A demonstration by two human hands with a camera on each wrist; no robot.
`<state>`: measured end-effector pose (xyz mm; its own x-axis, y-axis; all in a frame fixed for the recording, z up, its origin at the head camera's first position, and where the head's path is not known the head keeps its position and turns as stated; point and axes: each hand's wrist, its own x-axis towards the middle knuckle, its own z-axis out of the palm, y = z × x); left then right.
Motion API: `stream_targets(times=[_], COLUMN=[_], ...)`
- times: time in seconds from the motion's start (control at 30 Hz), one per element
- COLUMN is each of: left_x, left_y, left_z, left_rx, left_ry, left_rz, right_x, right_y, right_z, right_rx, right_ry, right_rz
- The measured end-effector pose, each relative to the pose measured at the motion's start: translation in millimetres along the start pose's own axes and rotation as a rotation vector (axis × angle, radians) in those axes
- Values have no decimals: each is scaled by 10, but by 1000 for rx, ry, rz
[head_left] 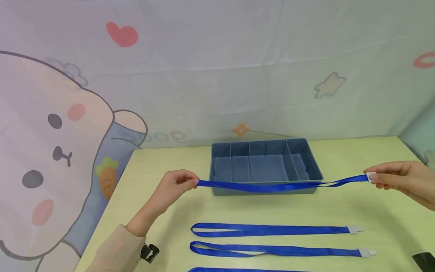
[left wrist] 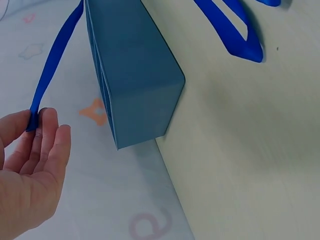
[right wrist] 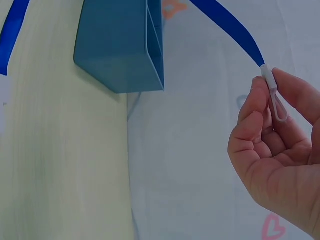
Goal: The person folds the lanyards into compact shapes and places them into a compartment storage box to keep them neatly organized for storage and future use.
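One tray (head_left: 268, 169) stands on one table (head_left: 163, 158); in front of the tray, four blue lanyards (head_left: 263, 187): one stretched between one left hand (head_left: 174, 188) and one right hand (head_left: 406, 180), three lying flat.

Work corner: table (head_left: 360, 156), cartoon-print cloth backdrop (head_left: 217, 75)

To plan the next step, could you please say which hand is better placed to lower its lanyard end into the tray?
Probably the left hand: it pinches the lanyard nearer the tray, while the right hand, holding the white clip, appears farther.
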<state>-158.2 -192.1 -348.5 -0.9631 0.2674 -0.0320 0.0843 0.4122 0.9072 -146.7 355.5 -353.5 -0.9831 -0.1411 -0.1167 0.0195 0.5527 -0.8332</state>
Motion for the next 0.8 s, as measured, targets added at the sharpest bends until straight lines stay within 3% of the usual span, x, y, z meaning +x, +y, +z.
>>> stream_targets(times=[0.2, 0.37, 0.47, 0.8], left_x=[9, 7, 0, 45], left_y=[57, 111, 137, 219], left_z=[40, 80, 103, 191], left_rx=[-13, -21, -34, -181], left_ry=[-2, -12, -25, -2], left_rz=[31, 39, 45, -11], right_x=[-1, 2, 11, 67], right_y=[-77, -161, -237, -446], right_z=[60, 111, 145, 243], right_rx=[46, 32, 1, -24], right_ry=[-16, -24, -19, -53], right_rz=[-31, -77, -60, -78])
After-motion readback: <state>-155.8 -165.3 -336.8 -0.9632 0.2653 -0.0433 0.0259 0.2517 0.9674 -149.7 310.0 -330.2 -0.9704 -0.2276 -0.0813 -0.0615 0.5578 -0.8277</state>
